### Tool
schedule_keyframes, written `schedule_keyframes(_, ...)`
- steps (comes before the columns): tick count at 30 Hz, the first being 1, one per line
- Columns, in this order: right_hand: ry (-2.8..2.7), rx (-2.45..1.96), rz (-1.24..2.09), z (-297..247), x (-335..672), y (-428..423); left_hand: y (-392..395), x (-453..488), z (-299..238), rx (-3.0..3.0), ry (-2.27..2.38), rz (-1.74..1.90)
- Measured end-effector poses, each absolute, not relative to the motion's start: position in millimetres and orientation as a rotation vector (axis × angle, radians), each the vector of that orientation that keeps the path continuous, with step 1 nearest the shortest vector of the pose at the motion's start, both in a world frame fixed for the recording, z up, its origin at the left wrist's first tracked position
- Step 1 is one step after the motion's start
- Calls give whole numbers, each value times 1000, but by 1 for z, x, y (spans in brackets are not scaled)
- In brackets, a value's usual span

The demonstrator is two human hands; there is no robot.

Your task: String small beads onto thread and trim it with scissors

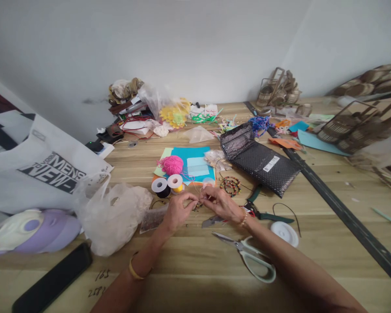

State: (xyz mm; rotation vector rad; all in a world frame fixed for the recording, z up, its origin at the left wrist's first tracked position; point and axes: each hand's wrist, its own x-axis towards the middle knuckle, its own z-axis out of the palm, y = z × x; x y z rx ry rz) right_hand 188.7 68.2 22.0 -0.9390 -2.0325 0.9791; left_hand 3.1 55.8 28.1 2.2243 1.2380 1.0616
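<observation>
Wooden bench (313,261) carried the clutter, and the two hands met near its middle. The left hand (177,211) and the right hand (222,204) faced each other, fingertips almost touching. Both sets of fingers were pinched shut on a small beaded piece (198,204) held between them just above the wood; it was too small to make out further.

At eleven o'clock from the hands stood a black spool (159,187) and a yellow spool (175,182), side by side, with a pink yarn ball (172,164) behind them on blue paper (192,153). A beaded bracelet (230,186) lay at one o'clock. Green-handled pliers (267,214) lay at three o'clock, just beside the right wrist. Pale scissors (250,256) lay at five o'clock, a white reel (284,233) near them. A crumpled plastic bag (112,215) sat at nine o'clock.
</observation>
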Motion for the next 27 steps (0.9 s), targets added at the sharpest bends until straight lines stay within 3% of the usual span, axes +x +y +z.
schedule_keyframes(11, -1632, -900, 1678, 16, 189, 75, 52, 10, 16, 2311, 1235, 1226)
schedule_keyframes(27, -1460, -929, 1693, 13, 186, 76, 49, 14, 16, 2570, 1227, 1285)
